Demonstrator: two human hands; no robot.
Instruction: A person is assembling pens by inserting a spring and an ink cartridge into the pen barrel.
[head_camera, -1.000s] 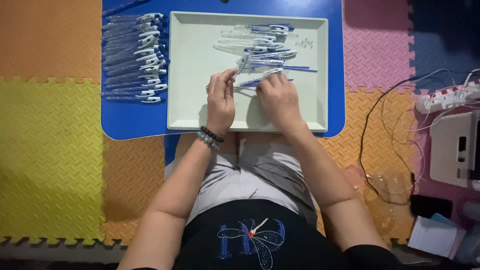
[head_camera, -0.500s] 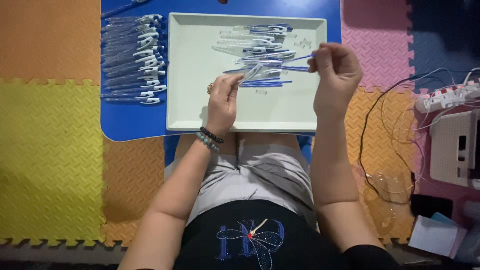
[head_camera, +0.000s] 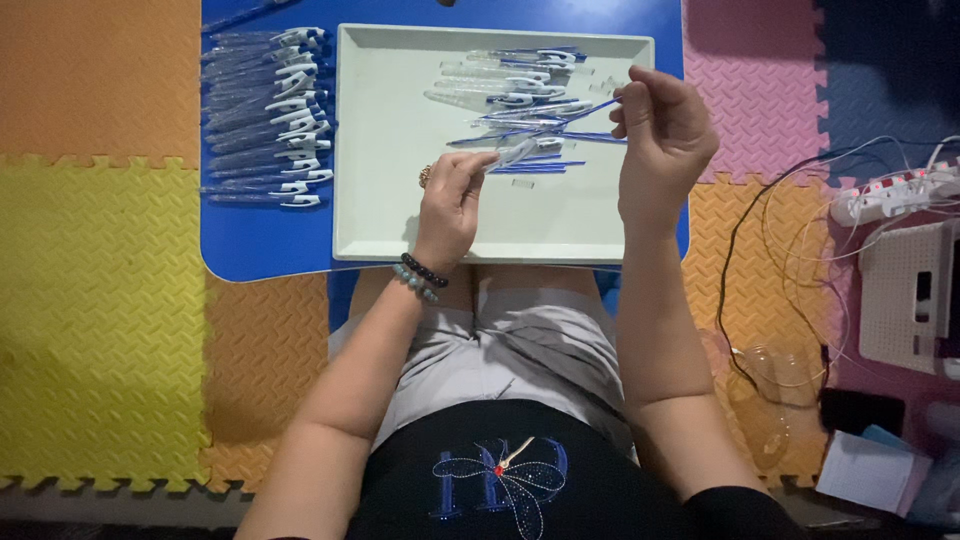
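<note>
Blue refill (head_camera: 590, 110) pinched in right hand (head_camera: 662, 140) | left hand (head_camera: 452, 195) grips clear barrel (head_camera: 515, 152) | over tray (head_camera: 380, 200)

— What's around the blue table (head_camera: 255, 250)?
— Foam floor mats (head_camera: 100, 330) in orange, yellow, pink and blue.
— And off to the right?
— A white power strip (head_camera: 890, 195), tangled cables (head_camera: 790, 250), a white perforated box (head_camera: 905, 295) and some paper (head_camera: 865, 470).

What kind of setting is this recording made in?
Probably a home room used for hand assembly, not a factory: the floor is interlocking foam mats, the person sits at a low blue table with a pale tray, and a power strip lies loose.
</note>
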